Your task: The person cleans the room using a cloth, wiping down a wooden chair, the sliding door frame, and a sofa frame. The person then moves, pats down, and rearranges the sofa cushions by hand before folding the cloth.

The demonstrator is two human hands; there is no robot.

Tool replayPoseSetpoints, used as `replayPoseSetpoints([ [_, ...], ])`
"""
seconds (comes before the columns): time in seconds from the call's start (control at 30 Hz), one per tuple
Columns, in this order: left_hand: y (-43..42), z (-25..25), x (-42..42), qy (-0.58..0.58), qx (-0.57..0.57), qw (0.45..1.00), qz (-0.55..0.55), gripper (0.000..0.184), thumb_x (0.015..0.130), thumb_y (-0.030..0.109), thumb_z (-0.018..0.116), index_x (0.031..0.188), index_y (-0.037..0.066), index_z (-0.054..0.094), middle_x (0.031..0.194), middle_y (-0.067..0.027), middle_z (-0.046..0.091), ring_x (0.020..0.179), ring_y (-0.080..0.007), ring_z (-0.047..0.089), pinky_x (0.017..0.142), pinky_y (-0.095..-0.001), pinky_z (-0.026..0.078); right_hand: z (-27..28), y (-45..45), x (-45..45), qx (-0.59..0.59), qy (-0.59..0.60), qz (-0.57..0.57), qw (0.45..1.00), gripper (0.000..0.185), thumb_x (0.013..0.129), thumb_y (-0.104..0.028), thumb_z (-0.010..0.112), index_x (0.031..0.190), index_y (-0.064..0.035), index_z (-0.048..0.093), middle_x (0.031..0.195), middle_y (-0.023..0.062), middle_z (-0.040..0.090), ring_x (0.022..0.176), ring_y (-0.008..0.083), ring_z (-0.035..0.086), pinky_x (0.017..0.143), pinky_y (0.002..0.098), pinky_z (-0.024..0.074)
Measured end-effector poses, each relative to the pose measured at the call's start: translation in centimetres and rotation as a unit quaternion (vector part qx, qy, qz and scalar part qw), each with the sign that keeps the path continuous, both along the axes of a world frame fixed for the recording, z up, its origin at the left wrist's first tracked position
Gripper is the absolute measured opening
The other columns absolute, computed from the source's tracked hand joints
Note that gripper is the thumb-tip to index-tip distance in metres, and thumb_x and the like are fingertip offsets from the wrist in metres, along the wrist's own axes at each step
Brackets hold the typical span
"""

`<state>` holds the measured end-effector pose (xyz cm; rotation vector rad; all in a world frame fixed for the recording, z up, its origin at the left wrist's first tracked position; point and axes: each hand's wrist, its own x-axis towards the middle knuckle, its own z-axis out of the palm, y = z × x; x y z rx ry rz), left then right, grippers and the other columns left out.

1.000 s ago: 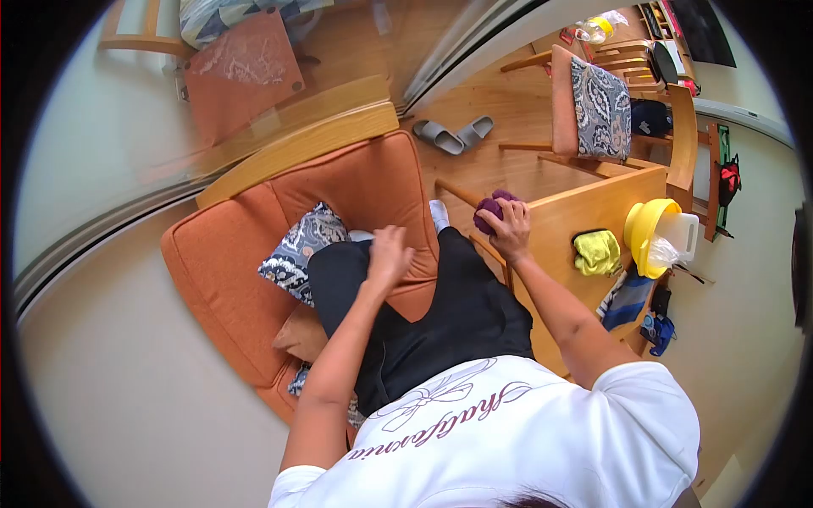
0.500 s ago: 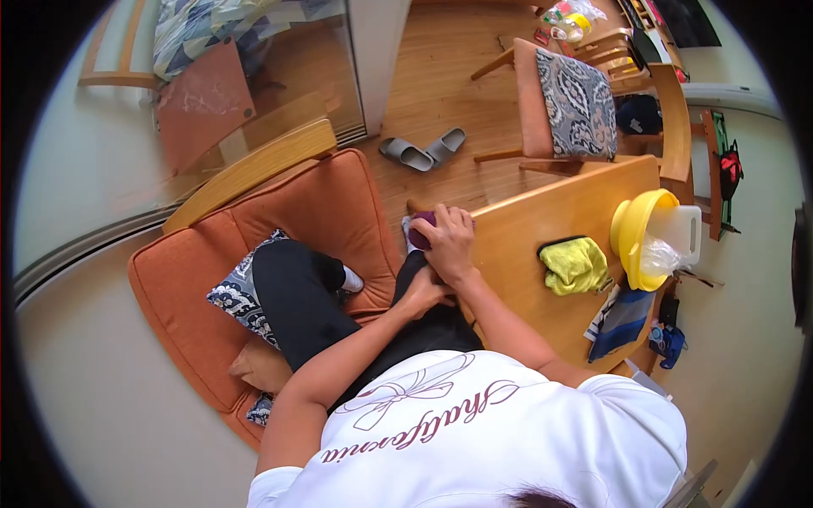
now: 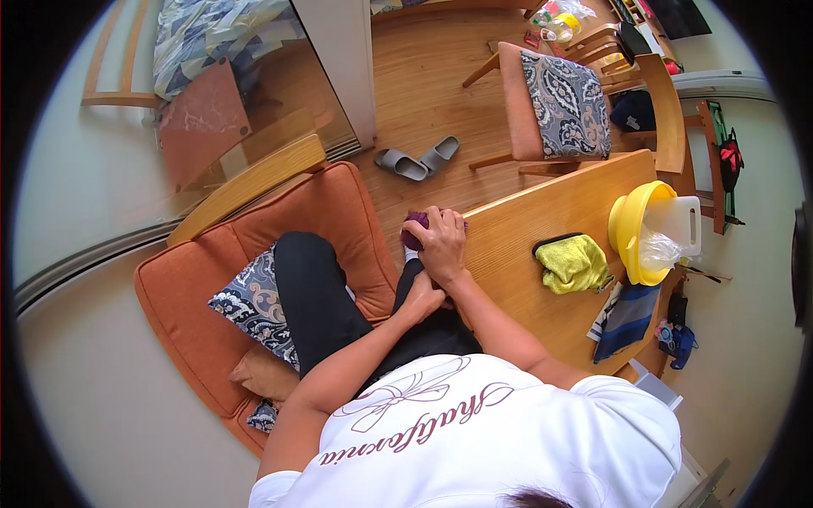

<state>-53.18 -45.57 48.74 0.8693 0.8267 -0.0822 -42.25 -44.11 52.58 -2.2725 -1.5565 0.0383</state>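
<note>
My right hand [image 3: 444, 241] has its fingers curled over a bunched, dark purple fuzzy thing [image 3: 415, 230], perhaps cloth or yarn, at the near left corner of the wooden table [image 3: 525, 220]. Just below it, my left hand [image 3: 423, 298] is closed by my right wrist, over the black trouser leg. Whatever may be inside those left fingers is hidden. On the tabletop, right of my right forearm, lies a crumpled yellow-green cloth [image 3: 572, 263] with a dark edge.
Toward the table's far side are a yellow basin [image 3: 625, 229] with a white board and clear plastic, and a blue-grey striped cloth [image 3: 628, 320]. An orange cushioned seat [image 3: 190, 292] is at left. Grey slippers [image 3: 405, 165] and a chair [image 3: 563, 106] stand on the floor ahead.
The view has shifted slightly. My right hand stays on the purple thing, showing more of it. My left hand has closed up by my right wrist, and the bent left knee has shifted right.
</note>
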Motion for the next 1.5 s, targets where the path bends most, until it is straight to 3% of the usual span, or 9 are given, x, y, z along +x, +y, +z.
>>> replayPoseSetpoints([
  [0.13, -0.1, -0.8, 0.7, 0.009, 0.007, 1.000, -0.011, 0.042, 0.074, -0.006, 0.060, 0.114, -0.011, 0.050, 0.107, -0.0212, 0.061, 0.090, -0.0320, 0.064, 0.060, -0.0387, 0.061, -0.2, 0.1, 0.6, 0.003, -0.006, -0.004, 1.000, 0.034, 0.059, -0.006, 0.068, 0.089, -0.0222, 0.067, 0.092, 0.0066, 0.052, 0.088, 0.0277, 0.051, 0.081, 0.0392, 0.0391],
  [0.2, 0.1, 0.2, 1.2, 0.011, 0.007, 1.000, 0.009, 0.040, 0.074, -0.006, 0.060, 0.112, -0.011, 0.051, 0.107, -0.0219, 0.061, 0.088, -0.0330, 0.065, 0.059, -0.0391, 0.060, 0.1, 0.2, 0.8, -0.001, -0.015, -0.010, 1.000, 0.017, 0.073, -0.014, 0.060, 0.086, -0.0228, 0.066, 0.086, 0.0060, 0.050, 0.085, 0.0260, 0.050, 0.080, 0.0387, 0.0395],
  [0.5, 0.0, 0.7, 2.9, 0.030, 0.039, 0.999, -0.005, 0.038, 0.073, -0.006, 0.059, 0.110, -0.012, 0.051, 0.100, -0.0224, 0.063, 0.082, -0.0319, 0.066, 0.057, -0.0386, 0.059, -0.7, -0.1, 2.5, -0.023, -0.006, -0.017, 1.000, 0.036, 0.055, -0.016, 0.075, 0.089, -0.0244, 0.067, 0.092, 0.0048, 0.053, 0.089, 0.0267, 0.051, 0.083, 0.0394, 0.0391],
  [0.7, -1.1, 0.3, 3.9, 0.026, 0.038, 0.999, 0.008, 0.033, 0.074, -0.002, 0.060, 0.104, -0.012, 0.053, 0.092, -0.0207, 0.065, 0.075, -0.0282, 0.067, 0.054, -0.0362, 0.058, -1.0, -0.9, 3.4, -0.026, -0.030, -0.015, 0.999, 0.022, 0.067, -0.012, 0.066, 0.086, -0.0243, 0.066, 0.090, 0.0048, 0.051, 0.086, 0.0251, 0.051, 0.083, 0.0394, 0.0396],
  [0.83, -1.4, -0.4, 4.7, 0.033, 0.021, 0.999, -0.032, 0.041, 0.073, -0.004, 0.063, 0.112, -0.009, 0.051, 0.099, -0.0195, 0.062, 0.083, -0.0286, 0.065, 0.060, -0.0379, 0.059, -1.3, -1.7, 4.1, -0.031, -0.028, -0.017, 0.999, 0.022, 0.068, -0.012, 0.065, 0.086, -0.0250, 0.066, 0.090, 0.0044, 0.052, 0.087, 0.0249, 0.051, 0.084, 0.0392, 0.0397],
  [0.9, -1.8, -0.7, 5.2, 0.020, 0.054, 0.995, -0.077, 0.037, 0.071, -0.004, 0.063, 0.106, -0.010, 0.054, 0.090, -0.0188, 0.064, 0.076, -0.0259, 0.066, 0.058, -0.0366, 0.057, -1.5, -2.1, 4.7, -0.031, -0.030, -0.022, 0.999, 0.023, 0.068, -0.013, 0.066, 0.087, -0.0256, 0.067, 0.091, 0.0043, 0.052, 0.087, 0.0250, 0.051, 0.085, 0.0394, 0.0397],
  [0.93, -2.6, -0.6, 5.6, -0.006, 0.086, 0.996, 0.012, 0.023, 0.072, 0.002, 0.061, 0.091, -0.011, 0.059, 0.074, -0.0198, 0.065, 0.063, -0.0243, 0.066, 0.049, -0.0349, 0.052, -1.6, -2.3, 5.1, -0.026, -0.033, -0.022, 0.999, 0.023, 0.067, -0.014, 0.067, 0.087, -0.0258, 0.067, 0.092, 0.0041, 0.053, 0.087, 0.0252, 0.051, 0.085, 0.0396, 0.0397],
  [1.03, -2.3, -1.0, 6.6, -0.003, 0.083, 0.996, -0.040, 0.022, 0.072, 0.000, 0.059, 0.091, -0.010, 0.058, 0.072, -0.0191, 0.064, 0.061, -0.0255, 0.066, 0.049, -0.0352, 0.052, -2.0, -2.4, 5.9, -0.027, -0.036, -0.023, 0.999, 0.024, 0.066, -0.014, 0.068, 0.087, -0.0262, 0.066, 0.093, 0.0039, 0.053, 0.087, 0.0254, 0.051, 0.085, 0.0397, 0.0399],
  [1.5, -2.4, -2.5, 6.8, 0.012, 0.030, 0.999, -0.034, 0.032, 0.074, -0.005, 0.054, 0.106, -0.007, 0.046, 0.082, -0.0162, 0.060, 0.067, -0.0266, 0.065, 0.051, -0.0374, 0.055, -1.9, -2.0, 5.6, -0.029, -0.036, -0.017, 0.999, 0.035, 0.060, -0.007, 0.069, 0.089, -0.0264, 0.066, 0.093, 0.0030, 0.054, 0.088, 0.0250, 0.050, 0.084, 0.0383, 0.0386],
])
